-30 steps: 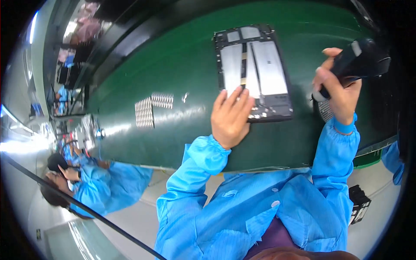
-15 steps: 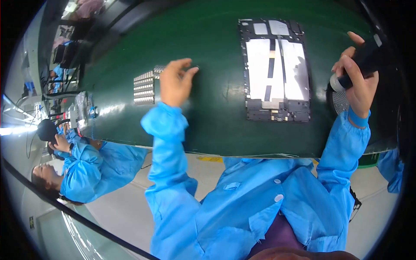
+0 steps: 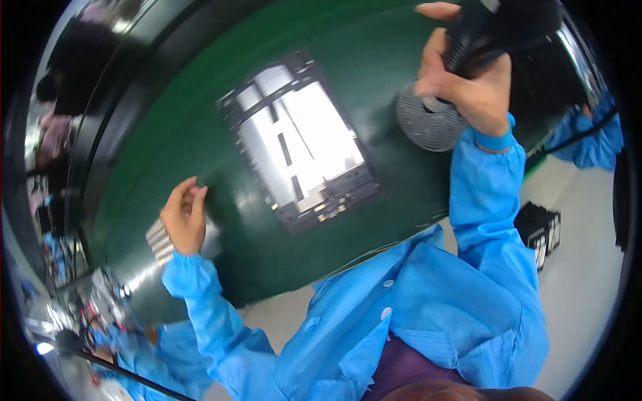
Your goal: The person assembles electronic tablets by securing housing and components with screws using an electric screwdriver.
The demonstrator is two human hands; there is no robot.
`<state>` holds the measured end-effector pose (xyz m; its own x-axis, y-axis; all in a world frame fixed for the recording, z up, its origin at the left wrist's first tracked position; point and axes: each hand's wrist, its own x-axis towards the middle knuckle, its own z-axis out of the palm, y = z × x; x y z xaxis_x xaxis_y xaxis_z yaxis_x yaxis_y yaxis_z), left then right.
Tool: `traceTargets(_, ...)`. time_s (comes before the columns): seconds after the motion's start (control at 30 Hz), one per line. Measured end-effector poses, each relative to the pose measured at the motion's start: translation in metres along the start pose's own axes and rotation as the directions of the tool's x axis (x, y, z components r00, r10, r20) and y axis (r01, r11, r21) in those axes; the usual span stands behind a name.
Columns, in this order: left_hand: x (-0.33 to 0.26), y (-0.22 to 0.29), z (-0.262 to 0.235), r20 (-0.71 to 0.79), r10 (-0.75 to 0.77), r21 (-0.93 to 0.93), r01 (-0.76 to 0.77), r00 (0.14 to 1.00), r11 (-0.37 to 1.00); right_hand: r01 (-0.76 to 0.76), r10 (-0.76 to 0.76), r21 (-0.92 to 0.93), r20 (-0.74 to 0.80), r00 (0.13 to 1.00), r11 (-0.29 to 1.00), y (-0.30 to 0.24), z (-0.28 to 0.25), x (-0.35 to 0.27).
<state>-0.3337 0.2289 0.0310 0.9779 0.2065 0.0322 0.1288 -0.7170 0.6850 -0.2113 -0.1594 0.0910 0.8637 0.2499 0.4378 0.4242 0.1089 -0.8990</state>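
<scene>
My right hand [image 3: 478, 90], at the upper right, is closed round a black handheld tool [image 3: 501, 33] with a thick body; its exact kind is not plain. Beneath that hand lies a round grey perforated disc [image 3: 428, 123]. My left hand [image 3: 185, 217] is over the left part of the table, thumb and fingers pinched on a tiny dark piece [image 3: 204, 188]. Partly hidden behind its wrist are rows of small metallic parts [image 3: 158, 242]. Between my hands, touched by neither, lies a tablet-like device frame [image 3: 321, 127] with a shiny white inside and black edges.
The green table [image 3: 247, 267] has its near edge by my body. A person in a blue sleeve [image 3: 592, 137] is at the far right. At the lower left another person in blue [image 3: 154, 361] sits near cables and clutter. A black crate-like object [image 3: 538, 230] stands below the table, right.
The whole view has turned and shifted. My right hand has carried the black tool off to the left and away from me, showing more of the disc. My left hand keeps its pinch.
</scene>
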Motion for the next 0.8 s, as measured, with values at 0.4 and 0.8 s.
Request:
traceTargets(0.4, 0.120, 0.028, 0.098, -0.491, 0.024, -0.575, -0.345, 0.871, 0.742, -0.010, 0.037, 0.092, -0.301, 0.953, 0.996, 0.021, -0.022, 0.008)
traceTargets(0.8, 0.092, 0.077, 0.133, -0.444, -0.034, -0.597, -0.268, 0.895, 0.756, -0.091, 0.113, 0.092, -0.277, 0.954, 0.992, 0.028, -0.024, 0.011)
